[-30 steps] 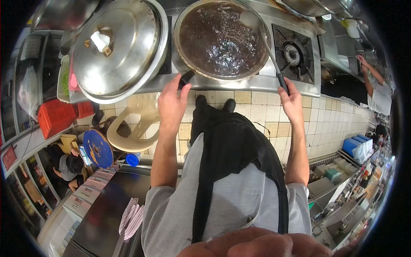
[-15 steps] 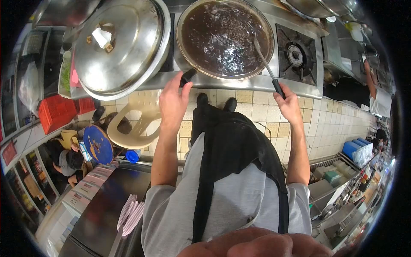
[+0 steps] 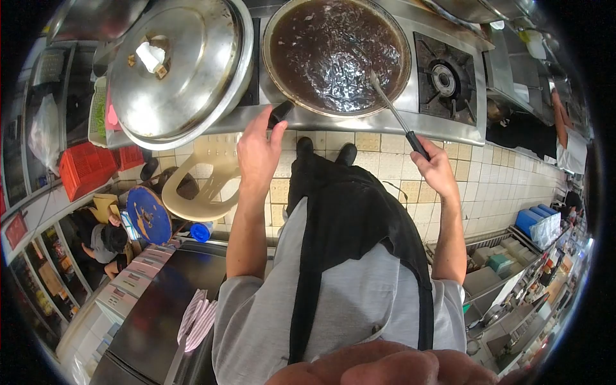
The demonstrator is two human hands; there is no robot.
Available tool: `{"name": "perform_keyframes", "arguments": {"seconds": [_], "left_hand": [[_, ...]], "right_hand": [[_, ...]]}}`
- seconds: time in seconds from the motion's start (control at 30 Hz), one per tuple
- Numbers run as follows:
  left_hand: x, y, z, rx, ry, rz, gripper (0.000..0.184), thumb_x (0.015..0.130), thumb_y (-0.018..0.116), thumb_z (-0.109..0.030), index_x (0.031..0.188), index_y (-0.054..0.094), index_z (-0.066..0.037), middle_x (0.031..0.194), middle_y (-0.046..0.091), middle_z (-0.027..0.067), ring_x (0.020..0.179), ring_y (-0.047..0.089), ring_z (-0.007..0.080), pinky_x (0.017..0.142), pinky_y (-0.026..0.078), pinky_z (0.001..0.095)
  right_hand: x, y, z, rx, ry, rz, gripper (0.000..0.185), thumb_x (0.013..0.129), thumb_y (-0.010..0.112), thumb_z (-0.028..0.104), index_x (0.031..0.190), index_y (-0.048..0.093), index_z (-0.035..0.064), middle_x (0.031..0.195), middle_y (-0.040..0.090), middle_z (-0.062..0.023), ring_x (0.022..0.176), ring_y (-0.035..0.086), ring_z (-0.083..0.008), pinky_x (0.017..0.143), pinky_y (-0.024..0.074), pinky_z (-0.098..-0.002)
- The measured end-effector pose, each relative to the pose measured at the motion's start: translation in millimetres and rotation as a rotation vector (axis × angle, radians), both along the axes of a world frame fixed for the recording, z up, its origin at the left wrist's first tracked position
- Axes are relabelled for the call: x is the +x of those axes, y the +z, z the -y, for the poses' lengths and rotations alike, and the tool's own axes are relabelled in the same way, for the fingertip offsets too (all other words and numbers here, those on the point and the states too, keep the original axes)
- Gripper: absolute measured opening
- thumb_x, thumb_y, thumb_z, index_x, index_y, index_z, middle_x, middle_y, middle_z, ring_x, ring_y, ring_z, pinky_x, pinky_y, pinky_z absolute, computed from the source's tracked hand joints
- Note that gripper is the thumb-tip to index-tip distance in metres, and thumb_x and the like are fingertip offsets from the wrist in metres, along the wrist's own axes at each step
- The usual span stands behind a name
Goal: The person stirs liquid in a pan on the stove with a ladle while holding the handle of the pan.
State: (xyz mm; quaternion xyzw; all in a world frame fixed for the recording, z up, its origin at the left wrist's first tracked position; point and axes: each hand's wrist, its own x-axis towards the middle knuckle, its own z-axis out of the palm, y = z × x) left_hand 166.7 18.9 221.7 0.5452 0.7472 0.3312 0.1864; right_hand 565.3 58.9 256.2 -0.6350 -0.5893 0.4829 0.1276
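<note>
A wide round pan (image 3: 340, 115) sits on the stove, filled with dark brown liquid (image 3: 321, 58) that ripples and shines. My left hand (image 3: 258, 151) is closed around the pan's black handle (image 3: 280, 113) at the near left rim. In my right hand (image 3: 439, 168), fingers wrapped round the black grip, is a long-handled metal utensil (image 3: 396, 113). It slants over the pan's near right rim, its end dipping into the liquid near the right side. The submerged part is hidden, so the shape of its head cannot be made out.
A large lidded metal pot (image 3: 186, 83) stands left of the pan, and a gas burner (image 3: 444, 78) lies to the right. A beige plastic stool (image 3: 202, 186) and a red crate (image 3: 88, 170) are at the left. Other people are at both sides. Behind me, a striped cloth (image 3: 195, 321) lies on a dark counter.
The utensil's end has moved slightly left and toward me within the liquid, and my right hand has shifted a little nearer my body. My left hand stays on the handle.
</note>
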Motion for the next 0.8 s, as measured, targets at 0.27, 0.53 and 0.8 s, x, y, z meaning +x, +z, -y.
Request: {"name": "perform_keyframes", "arguments": {"seconds": [0.27,0.53,0.8], "left_hand": [[1.3,0.8,0.7,0.006,0.005,0.007,0.045,0.092,0.079,-0.025,0.13,0.069,-0.003,0.107,0.073,0.0218,0.088,0.071,0.0324,0.075,0.056,0.0402],[-0.1,-2.6,1.0,0.013,-0.002,-0.019,0.048,0.091,0.081,-0.025,0.132,0.069,-0.004,0.104,0.074,0.0194,0.084,0.072,0.0281,0.074,0.057,0.0373],[0.3,-1.3,0.8,0.021,-0.008,-0.032,0.046,0.091,0.081,-0.024,0.13,0.069,-0.001,0.109,0.074,0.0214,0.089,0.073,0.031,0.076,0.057,0.0385]], "right_hand": [[-2.6,7.5,4.8,-0.128,0.0,-0.043,0.046,0.096,0.069,0.011,0.139,0.061,-0.0046,0.1,0.067,-0.0029,0.088,0.057,-0.011,0.08,0.0491,-0.0277],[-14.2,-0.5,8.5,-0.249,-0.025,-0.195,0.044,0.096,0.068,0.01,0.139,0.063,-0.0002,0.083,0.057,0.0075,0.066,0.045,-0.0039,0.058,0.0383,-0.0226],[-26.8,-5.1,10.3,-0.335,-0.041,-0.33,0.045,0.096,0.067,0.008,0.139,0.061,-0.0021,0.079,0.053,0.0077,0.059,0.042,-0.0023,0.051,0.033,-0.0218]]}}
